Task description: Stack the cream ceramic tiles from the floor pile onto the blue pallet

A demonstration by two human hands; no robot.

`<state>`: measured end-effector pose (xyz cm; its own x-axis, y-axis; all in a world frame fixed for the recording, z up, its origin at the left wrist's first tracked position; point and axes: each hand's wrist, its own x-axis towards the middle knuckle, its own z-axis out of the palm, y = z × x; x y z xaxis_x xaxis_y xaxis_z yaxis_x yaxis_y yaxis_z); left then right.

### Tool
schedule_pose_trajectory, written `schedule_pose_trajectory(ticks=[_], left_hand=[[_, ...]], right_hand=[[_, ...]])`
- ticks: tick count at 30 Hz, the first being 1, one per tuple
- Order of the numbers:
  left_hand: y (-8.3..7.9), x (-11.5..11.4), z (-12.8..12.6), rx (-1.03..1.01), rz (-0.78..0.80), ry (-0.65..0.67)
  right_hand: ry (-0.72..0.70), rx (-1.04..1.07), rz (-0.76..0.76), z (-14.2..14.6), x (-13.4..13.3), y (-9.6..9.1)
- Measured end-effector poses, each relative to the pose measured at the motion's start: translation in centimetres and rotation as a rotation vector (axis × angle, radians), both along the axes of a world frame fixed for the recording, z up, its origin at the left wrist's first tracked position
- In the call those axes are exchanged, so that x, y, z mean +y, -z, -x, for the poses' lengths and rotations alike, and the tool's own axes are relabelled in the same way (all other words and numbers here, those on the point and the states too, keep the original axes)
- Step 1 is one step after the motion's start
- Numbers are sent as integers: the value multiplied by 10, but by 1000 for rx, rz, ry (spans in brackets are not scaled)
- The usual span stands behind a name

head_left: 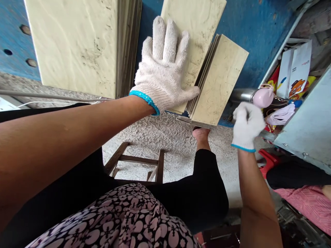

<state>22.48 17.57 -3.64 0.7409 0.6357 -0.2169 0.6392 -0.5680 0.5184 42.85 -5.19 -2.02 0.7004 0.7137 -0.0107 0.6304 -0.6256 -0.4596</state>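
- Hands, two, both ours, each in a white knit glove with a blue cuff.
- Left hand (165,65): we see it open, fingers spread, palm laid flat against the face of the front tile (196,31) of a small leaning stack.
- Right hand (247,124): we see it curled closed around a metal bar (241,93) just right of the stack; we cannot tell how firmly it grips.
- Small stack of tiles (217,82), one: cream, stone-patterned, fanned so that we count two broad faces and several thin edges between them; the exact number of tiles we cannot tell. It stands on edge against the blue surface (248,20), between our two hands.
- Large stack of tiles (77,44), one: same cream finish, standing to the left, well apart from our left hand; we see one face and a band of edges beside it.
- Wooden stool (137,165), one, on the rough concrete floor (165,134) below the stacks, between our knees.
- Bare foot (201,136), one, just under the small stack.
- Pink cup-like object (262,97), one, at the bar's end, near our right hand.
- Printed cartons (294,72) at the far right; count unclear.
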Motion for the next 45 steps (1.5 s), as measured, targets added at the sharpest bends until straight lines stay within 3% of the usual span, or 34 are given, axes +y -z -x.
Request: schedule_pose_trajectory(ticks=[4,8,16,24,29,33,42,45], left_hand=[[-3,-4,-4,163,-153,29],[-1,-4,-9,260,-196,35],[-1,-3,-9,330,-186,39],[-2,-3,-7,297,-195,42],[-2,-4,-8,288,-201,41],[-1,-5,-10,319,-204,33],[-3,-3,-10,340,-176,19],[-6,-2,-11,325,-136,8]], right_hand=[[-4,18,114,45,-66,8],[-166,45,306,67,-95,26],[-304,-12,337,71,-92,46],[-121,66,300,75,-88,49],[-151,169,252,78,-95,48],[-117,92,184,78,-95,45],[-346,-66,451,74,-95,48],[-372,-72,462,73,-96,48]])
